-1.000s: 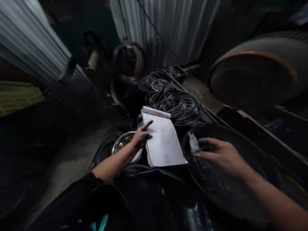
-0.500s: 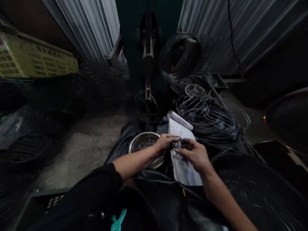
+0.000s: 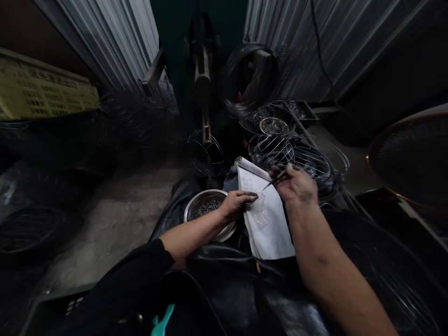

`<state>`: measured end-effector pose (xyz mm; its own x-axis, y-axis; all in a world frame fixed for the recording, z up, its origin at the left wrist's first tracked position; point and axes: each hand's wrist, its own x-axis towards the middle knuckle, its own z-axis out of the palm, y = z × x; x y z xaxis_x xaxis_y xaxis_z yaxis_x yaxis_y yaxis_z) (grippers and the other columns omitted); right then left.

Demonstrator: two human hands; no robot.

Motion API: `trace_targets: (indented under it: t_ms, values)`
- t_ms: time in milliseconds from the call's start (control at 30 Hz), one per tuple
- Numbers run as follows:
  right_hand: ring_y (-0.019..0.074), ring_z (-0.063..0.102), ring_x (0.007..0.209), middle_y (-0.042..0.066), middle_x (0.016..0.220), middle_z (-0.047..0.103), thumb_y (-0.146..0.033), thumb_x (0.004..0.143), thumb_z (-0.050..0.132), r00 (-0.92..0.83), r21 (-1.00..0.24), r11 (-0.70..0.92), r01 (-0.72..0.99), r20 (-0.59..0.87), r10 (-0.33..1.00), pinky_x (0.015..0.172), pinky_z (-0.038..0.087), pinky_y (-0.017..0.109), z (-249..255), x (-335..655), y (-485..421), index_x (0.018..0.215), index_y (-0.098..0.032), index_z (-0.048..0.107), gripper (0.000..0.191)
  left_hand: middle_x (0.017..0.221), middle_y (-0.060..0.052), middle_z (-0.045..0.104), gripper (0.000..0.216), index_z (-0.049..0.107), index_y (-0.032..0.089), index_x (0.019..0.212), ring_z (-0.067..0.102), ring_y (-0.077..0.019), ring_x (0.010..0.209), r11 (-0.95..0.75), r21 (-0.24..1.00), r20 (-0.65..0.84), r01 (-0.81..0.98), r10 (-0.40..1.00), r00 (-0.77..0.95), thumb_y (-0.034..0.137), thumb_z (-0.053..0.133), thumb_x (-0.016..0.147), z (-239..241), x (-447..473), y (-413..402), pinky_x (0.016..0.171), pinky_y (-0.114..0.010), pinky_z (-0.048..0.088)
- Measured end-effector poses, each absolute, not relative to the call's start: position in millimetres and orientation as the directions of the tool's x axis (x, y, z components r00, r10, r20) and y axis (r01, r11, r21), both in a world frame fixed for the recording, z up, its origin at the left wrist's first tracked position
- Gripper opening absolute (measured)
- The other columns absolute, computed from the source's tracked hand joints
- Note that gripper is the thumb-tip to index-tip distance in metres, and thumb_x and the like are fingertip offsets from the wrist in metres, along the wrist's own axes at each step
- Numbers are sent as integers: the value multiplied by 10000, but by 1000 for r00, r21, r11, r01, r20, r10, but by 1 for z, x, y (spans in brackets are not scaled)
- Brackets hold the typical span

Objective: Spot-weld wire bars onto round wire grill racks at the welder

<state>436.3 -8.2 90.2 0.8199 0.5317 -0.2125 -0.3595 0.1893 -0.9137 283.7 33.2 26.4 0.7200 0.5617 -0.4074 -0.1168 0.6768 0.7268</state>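
On my lap lies a notepad (image 3: 271, 233) with its top pages rolled back and some handwriting near the top. My left hand (image 3: 238, 204) is closed at the edge of a small clear plastic bag (image 3: 259, 217), which rests over the paper. Above the pad's right side, my right hand (image 3: 297, 184) grips a thin dark pen (image 3: 272, 182), its tip pointing down and left towards the bag. Beside the pad, partly behind my left forearm, sits a steel bowl (image 3: 189, 205) of small metal pieces (image 3: 208, 207).
Coils of wire (image 3: 304, 156) lie to the right, with a small dish (image 3: 275, 126) of metal pieces behind. A larger wire coil (image 3: 250, 79) hangs near the dark machine (image 3: 202, 88) ahead. A yellow crate (image 3: 52, 91) stands left, a round fan-like guard (image 3: 413, 158) right.
My right hand has moved away from my left, up and to the right, and now shows a pen in its fingers. The bag is now more visible. The whole view has shifted slightly.
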Motion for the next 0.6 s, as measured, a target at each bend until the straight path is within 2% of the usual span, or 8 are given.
trace_targets:
  t_ms: [67,167,233,300,400,500,567,600]
  values:
    - [114,572,553,-54,672,577,-342,658,758,849,-916,216,-339,-198,491,519,472,247,96,445,-20,802,-228,450,359,670,-76,687,376,752,111,672,577,-148,619,692,712,-421,-116,553,719,270,898,365,28,284,34,690,-301,452]
    - [96,455,479,-52,608,568,-325,540,809,745,-992,-108,-69,-123,656,486,399,238,93,422,-47,766,-213,568,349,704,-81,699,359,751,107,711,610,-165,645,696,710,-422,-108,542,727,252,871,405,33,281,35,707,-303,473]
    - [124,500,562,-34,615,595,-283,492,800,589,-954,-233,190,-79,804,563,430,255,83,394,-61,694,-205,625,278,701,-66,699,345,745,113,729,627,-170,656,687,720,-424,-97,547,722,232,860,426,36,278,37,700,-291,486]
    - [149,544,639,-28,631,609,-255,534,737,611,-937,-264,229,-72,788,646,454,268,70,377,-69,678,-206,662,170,684,-47,692,326,734,120,723,624,-157,639,680,728,-432,-86,553,712,215,852,435,38,277,39,663,-265,489]
    - [180,587,704,4,735,661,-284,567,692,732,-925,-321,205,-73,677,696,479,304,58,399,-96,811,-181,719,266,778,-51,718,421,747,129,863,649,-167,695,705,702,-464,-95,555,690,193,837,456,40,277,43,692,-267,521]
    - [224,620,732,77,837,682,-297,625,683,876,-875,-455,167,-80,475,669,489,351,61,459,-160,1005,-112,711,424,919,-55,734,746,686,175,1182,676,-196,790,708,695,-474,-123,580,663,74,776,448,44,276,47,786,-321,551]
    - [232,631,705,90,780,662,-268,667,706,981,-582,-801,139,-31,193,626,490,351,66,496,-209,949,-126,719,317,1118,-49,714,953,555,243,1378,680,-210,926,667,716,-399,-205,633,663,33,728,465,45,275,52,872,-341,543]
    - [245,636,743,127,807,665,-252,720,704,983,-532,-833,152,-5,182,644,494,370,67,510,-229,964,-118,715,279,1225,-41,679,1043,463,281,1455,670,-213,997,640,725,-348,-254,659,667,24,711,475,45,274,56,911,-342,530]
